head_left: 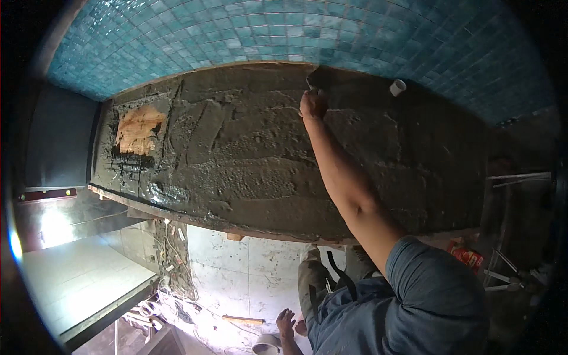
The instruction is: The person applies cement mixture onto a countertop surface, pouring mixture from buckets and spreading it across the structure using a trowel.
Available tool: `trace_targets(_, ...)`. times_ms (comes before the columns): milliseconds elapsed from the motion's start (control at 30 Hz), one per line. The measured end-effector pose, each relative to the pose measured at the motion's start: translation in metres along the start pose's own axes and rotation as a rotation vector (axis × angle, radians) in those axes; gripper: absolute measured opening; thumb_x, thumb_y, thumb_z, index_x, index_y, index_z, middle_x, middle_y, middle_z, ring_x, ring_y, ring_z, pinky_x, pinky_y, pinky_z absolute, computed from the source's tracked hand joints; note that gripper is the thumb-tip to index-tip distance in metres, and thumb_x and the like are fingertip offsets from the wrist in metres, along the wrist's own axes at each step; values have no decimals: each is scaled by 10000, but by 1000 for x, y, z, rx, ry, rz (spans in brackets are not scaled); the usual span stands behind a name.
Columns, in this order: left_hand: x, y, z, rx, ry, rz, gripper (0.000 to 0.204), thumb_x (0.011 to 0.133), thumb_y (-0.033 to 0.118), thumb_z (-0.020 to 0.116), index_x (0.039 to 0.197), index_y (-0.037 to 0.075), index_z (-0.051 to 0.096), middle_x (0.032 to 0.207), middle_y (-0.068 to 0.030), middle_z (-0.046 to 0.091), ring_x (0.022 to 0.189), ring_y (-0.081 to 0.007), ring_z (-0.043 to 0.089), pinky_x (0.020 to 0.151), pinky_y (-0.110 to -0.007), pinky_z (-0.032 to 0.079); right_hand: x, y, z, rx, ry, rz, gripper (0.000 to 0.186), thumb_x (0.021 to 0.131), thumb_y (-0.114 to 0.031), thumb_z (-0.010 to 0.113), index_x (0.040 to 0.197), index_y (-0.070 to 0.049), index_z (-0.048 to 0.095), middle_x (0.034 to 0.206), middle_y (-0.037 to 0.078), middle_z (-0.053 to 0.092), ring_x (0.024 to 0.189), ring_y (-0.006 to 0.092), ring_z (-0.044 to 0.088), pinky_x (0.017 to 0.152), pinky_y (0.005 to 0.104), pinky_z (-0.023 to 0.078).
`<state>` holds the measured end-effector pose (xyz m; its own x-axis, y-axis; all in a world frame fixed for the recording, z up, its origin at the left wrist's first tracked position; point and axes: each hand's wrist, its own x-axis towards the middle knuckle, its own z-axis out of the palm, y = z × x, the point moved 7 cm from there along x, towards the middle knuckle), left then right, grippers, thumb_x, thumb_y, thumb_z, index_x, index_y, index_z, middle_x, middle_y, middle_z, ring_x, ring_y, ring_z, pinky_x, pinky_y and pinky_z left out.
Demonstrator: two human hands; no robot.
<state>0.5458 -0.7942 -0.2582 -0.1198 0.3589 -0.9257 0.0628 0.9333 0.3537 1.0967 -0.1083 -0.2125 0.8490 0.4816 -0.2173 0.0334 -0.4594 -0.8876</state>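
My right hand (314, 105), at the end of my outstretched arm, grips a trowel (320, 77) at the far edge of a long bed of wet grey mortar (242, 142), beside the tiled wall. A short white pipe (397, 87) stands up from the mortar to its right. A square wooden panel (139, 130) smeared with mortar lies at the left end of the bed. My left hand (286, 322) hangs low near my body, fingers loosely bent and apart, with nothing visible in it.
Turquoise tiles (254, 32) cover the wall behind. A dark panel (59, 142) and red level (44, 194) are at left, above a white slab (83, 278). Cables (171, 296), a white bucket (265, 346) and a wood strip (241, 319) lie below. Metal tools (506, 275) sit at right.
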Motion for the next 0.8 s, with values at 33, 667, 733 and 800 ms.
trace_targets(33,4,1,-5,-7,-5,0,469,915,264,613,1297,8,520,1223,-161,606,1125,-301,599,881,-470,479,-7,-7,16,-4,-1,-7,554,960,-239,564,1442,-56,360,1149,227,590,799,325,661,539,419,578)
trace_targets(667,9,-24,-27,-389,124,-169,209,899,273,581,750,126,573,604,12,552,474,-55,402,426,-229,304,-177,-130,270,-67,-557,67,477,928,-233,591,1333,-8,478,1035,176,631,713,253,658,515,339,551)
trace_targets(733,19,-31,-39,-409,119,-188,225,894,222,609,982,21,555,752,-58,606,616,-128,530,481,-244,397,-200,-138,280,-58,-1007,-53,578,969,-371,492,1411,-9,404,1234,265,566,913,334,662,785,421,568)
trace_targets(800,26,-63,-58,-509,111,-193,426,888,153,627,1220,-94,526,949,-150,647,832,-225,652,573,-319,557,-253,-133,256,-95,-933,-89,606,976,-430,432,1420,-20,402,1287,257,536,949,342,653,792,440,539)
